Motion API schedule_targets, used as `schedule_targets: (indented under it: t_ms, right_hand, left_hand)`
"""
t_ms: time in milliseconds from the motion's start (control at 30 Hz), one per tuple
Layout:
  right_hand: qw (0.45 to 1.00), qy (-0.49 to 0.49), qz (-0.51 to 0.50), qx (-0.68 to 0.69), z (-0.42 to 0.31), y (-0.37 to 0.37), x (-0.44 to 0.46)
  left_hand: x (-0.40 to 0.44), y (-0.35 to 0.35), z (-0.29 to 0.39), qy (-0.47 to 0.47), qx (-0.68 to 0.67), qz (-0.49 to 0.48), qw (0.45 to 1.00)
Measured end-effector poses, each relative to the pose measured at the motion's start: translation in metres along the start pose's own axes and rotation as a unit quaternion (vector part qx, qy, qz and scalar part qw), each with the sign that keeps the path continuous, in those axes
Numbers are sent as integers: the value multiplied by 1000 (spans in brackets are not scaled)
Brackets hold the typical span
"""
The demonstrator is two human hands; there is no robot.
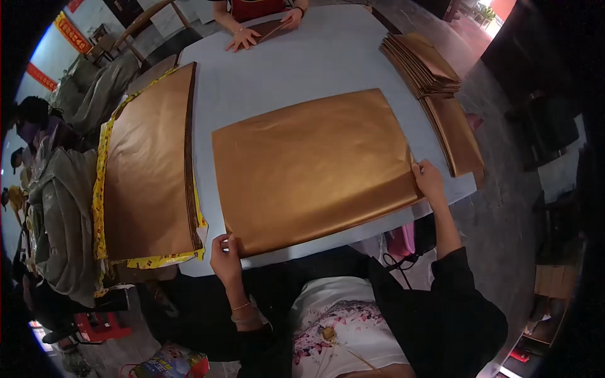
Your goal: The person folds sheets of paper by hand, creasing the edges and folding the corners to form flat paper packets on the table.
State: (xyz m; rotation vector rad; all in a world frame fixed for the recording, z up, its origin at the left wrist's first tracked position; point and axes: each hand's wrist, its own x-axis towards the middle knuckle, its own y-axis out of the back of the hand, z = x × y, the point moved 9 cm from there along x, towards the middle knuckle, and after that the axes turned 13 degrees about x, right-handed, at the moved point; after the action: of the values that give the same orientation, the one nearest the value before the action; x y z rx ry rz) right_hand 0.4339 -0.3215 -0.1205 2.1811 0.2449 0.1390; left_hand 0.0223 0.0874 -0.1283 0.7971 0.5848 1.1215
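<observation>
A large gold-brown paper sheet (312, 167) lies across the table, its near edge curving upward slightly in a rounded band. My left hand (225, 257) pinches the sheet's near left corner at the table's front edge. At the near right corner, my right hand (429, 181) grips the same sheet between thumb and fingers. To the left of my left hand lies a thick stack of flat gold-brown sheets (151, 164) on yellow printed wrapping (101, 183). Right of the sheet are a pile of folded gold-brown paper (425, 63) and another folded piece (452, 132) nearer me.
Across the table (287, 79), another person's hands (242, 39) work on a small piece of brown paper (268, 29). Grey cloth-covered bundles (66, 220) stand at the left. A pink item (401, 239) shows below the table edge, and a red stool (101, 327) is at lower left.
</observation>
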Motion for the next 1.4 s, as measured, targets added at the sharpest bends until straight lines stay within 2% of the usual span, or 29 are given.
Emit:
schedule_targets:
  t_ms: [267, 433, 567, 633, 667, 700, 733, 800, 933, 1000, 1333, 1400]
  right_hand:
    - [1000, -15, -6, -6, 2, 0, 0]
    - [1000, 18, -3, -2, 5, -2, 3]
    - [1000, 19, -6, -22, 9, -4, 6]
    - [999, 34, -12, -10, -1, -2, -1]
    - [999, 24, -15, -22, 11, -3, 4]
    - [999, 14, -18, -34, 6, -4, 5]
    - [999, -18, -38, -22, -1, 0, 1]
    - [999, -2, -40, -22, -1, -2, 1]
    - [999, 15, -30, -33, 6, -4, 6]
    - [999, 8, -35, -37, 5, -4, 5]
    - [997, -17, -42, -64, 3, -3, 4]
    - [997, -14, -39, -61, 6, -4, 6]
  left_hand:
    - [-2, 2, 6, -7, 13, 3, 1000]
    - [-2, 4, 9, -2, 45, -6, 999]
    - [-4, 4, 13, -44, 79, 34, 995]
    - [-4, 3, 19, -69, 15, 29, 997]
    - [-5, 4, 23, -46, 97, 8, 994]
    - [-4, 2, 17, -38, 100, 12, 994]
    - [-4, -1, 17, -77, 88, 31, 993]
    - [-7, 5, 28, -143, 102, 78, 981]
    - [-7, 3, 27, -133, 108, 43, 984]
    - [-6, 2, 22, -84, 101, 22, 991]
    - [-6, 6, 26, -93, 100, 36, 990]
    - [-5, 3, 25, -74, 96, 7, 993]
